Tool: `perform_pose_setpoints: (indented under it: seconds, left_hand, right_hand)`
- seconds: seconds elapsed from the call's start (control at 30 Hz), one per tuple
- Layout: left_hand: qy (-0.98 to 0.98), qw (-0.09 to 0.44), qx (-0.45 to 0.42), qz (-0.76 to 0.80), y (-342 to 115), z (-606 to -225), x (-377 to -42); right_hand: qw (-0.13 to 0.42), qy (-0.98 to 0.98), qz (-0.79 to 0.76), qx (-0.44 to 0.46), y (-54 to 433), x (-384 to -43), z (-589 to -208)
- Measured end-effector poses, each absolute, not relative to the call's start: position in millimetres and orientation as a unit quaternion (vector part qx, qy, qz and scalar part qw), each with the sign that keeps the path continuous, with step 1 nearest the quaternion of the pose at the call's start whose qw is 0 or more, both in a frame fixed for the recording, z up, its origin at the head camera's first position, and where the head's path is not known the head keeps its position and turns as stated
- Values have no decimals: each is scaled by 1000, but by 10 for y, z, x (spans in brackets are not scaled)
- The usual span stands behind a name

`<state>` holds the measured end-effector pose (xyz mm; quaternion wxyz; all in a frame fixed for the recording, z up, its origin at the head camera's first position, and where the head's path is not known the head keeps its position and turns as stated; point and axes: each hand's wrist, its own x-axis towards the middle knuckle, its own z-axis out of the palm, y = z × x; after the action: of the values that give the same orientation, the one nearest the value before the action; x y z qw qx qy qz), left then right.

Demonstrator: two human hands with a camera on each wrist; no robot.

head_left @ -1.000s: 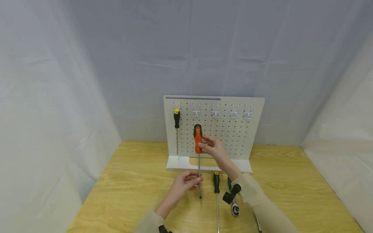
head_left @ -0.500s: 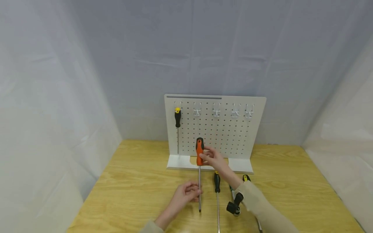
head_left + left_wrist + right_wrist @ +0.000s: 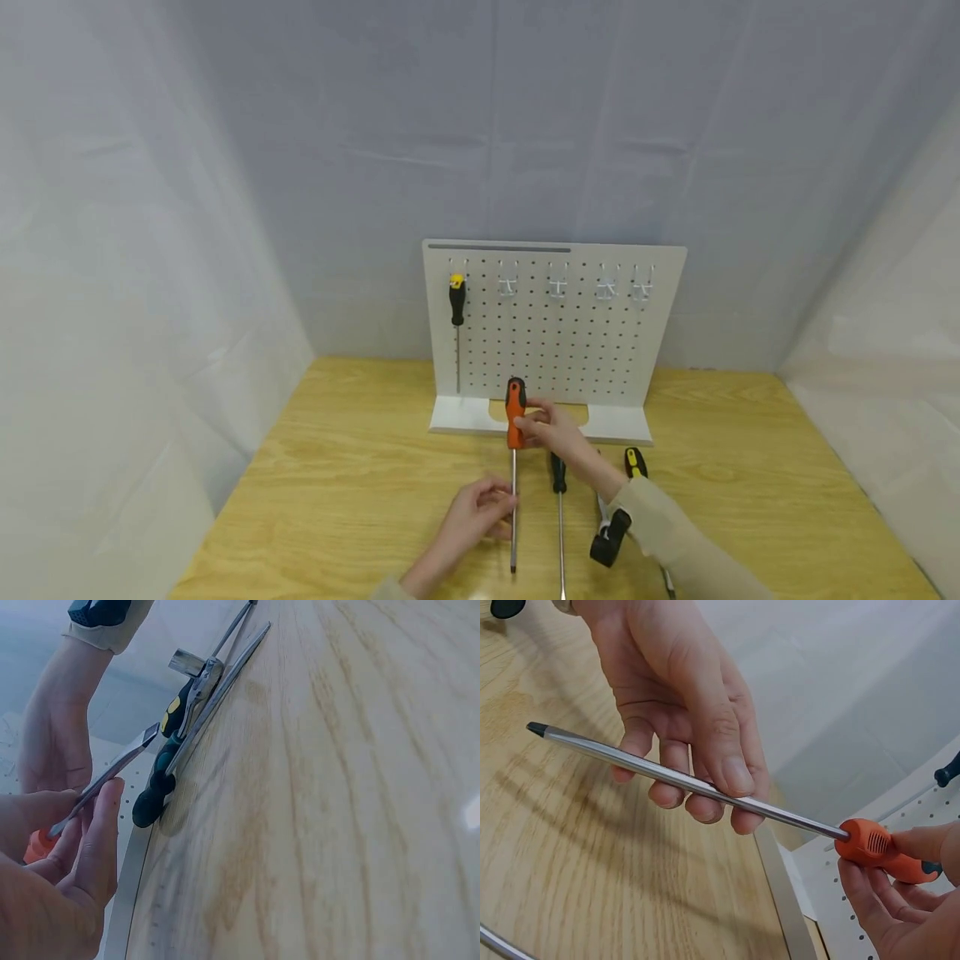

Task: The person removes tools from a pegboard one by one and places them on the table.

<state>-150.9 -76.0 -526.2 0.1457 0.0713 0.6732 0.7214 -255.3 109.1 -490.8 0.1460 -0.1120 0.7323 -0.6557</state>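
Observation:
An orange-and-black flat-tip screwdriver (image 3: 515,425) is held in the air before the pegboard, handle toward the board. My right hand (image 3: 551,432) pinches its orange handle (image 3: 866,844) between thumb and fingers. Lower down, my left hand (image 3: 474,512) pinches the steel shaft (image 3: 652,769) between thumb and fingertips, as the right wrist view shows. The dark tip (image 3: 537,729) sticks out past the left hand. On the table just right of it lies a black-handled screwdriver (image 3: 559,475), its top partly hidden by my right hand.
The white pegboard (image 3: 555,350) stands at the back of the wooden table (image 3: 360,450). A yellow-and-black screwdriver (image 3: 457,302) hangs at its left; several clear hooks (image 3: 557,285) line its top. Under my right forearm lie a ratchet (image 3: 199,686) and a yellow-and-black handle (image 3: 635,461).
Both hands have moved down and nearer with the orange screwdriver, away from the hooks. More of the yellow-and-black handle at the right now shows.

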Motion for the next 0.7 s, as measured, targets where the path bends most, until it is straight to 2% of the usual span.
perform_pose_setpoints:
  seconds: [0.7]
  left_hand:
    - [693,153,60,702,-820,-5355,-1348]
  right_hand:
    - [178,733,-647,-110,1038,-2453,-5069]
